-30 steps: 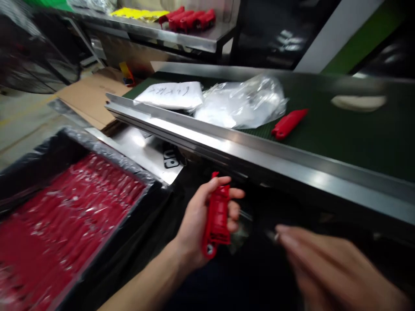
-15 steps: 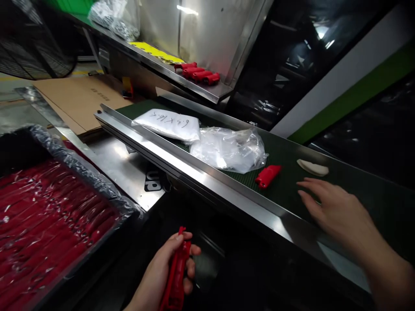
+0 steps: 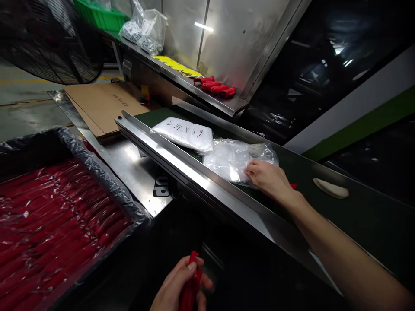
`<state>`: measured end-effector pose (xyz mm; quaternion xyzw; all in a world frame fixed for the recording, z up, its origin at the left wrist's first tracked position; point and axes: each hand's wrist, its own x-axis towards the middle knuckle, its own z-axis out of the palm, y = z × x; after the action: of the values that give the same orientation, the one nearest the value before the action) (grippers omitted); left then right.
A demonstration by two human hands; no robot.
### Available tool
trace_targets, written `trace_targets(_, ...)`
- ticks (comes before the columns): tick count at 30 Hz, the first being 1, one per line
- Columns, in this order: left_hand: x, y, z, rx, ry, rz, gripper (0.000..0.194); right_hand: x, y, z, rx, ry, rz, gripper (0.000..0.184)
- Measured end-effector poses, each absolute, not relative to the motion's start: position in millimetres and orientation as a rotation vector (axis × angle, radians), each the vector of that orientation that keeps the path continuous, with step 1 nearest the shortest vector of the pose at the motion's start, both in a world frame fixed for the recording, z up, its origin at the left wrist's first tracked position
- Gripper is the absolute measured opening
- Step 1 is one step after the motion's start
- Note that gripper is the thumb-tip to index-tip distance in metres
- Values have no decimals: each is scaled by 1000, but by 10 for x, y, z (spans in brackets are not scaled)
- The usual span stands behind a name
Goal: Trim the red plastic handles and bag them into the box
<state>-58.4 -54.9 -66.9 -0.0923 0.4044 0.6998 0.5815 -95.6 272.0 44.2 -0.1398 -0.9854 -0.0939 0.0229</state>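
My left hand (image 3: 180, 287) is at the bottom edge, fingers wrapped round a red plastic handle (image 3: 190, 285) held upright. My right hand (image 3: 267, 178) reaches across the steel rail onto the green conveyor belt (image 3: 356, 216). Its fingers pinch the edge of a loose pile of clear plastic bags (image 3: 235, 160). A second red handle (image 3: 293, 186) on the belt is almost hidden behind that wrist. A white packet (image 3: 184, 133) with handwriting lies just left of the bags.
A black-lined crate (image 3: 97, 172) of bagged red handles fills the lower left. Several red handles (image 3: 215, 86) lie on the steel shelf behind, with yellow sheets and bags of small parts. Flat cardboard (image 3: 100, 106) and a fan (image 3: 48, 39) are at the left. A pale scrap (image 3: 330, 188) lies on the belt.
My right hand has moved left along the belt from beside the red handle to the clear bags and closed on them. The left hand with its handle has sunk lower in view.
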Motion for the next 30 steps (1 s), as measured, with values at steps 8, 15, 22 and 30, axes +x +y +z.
trace_targets(8,-636,-535,-319,-148,1039,1694,31,-431,2190,778,-390,-2848,-22,22)
trace_targets(15,-537,-380,4,179,1071,1907,45,251,1098,529,35,-2717,655,13)
trace_targets(22,-416,-416,-234,121,1463,1787,24,551,846,71,-297,-2584,723,6)
trace_targets(30,-332,-507,-352,1028,1993,1323,50,649,692,77,-372,-2582,990,23)
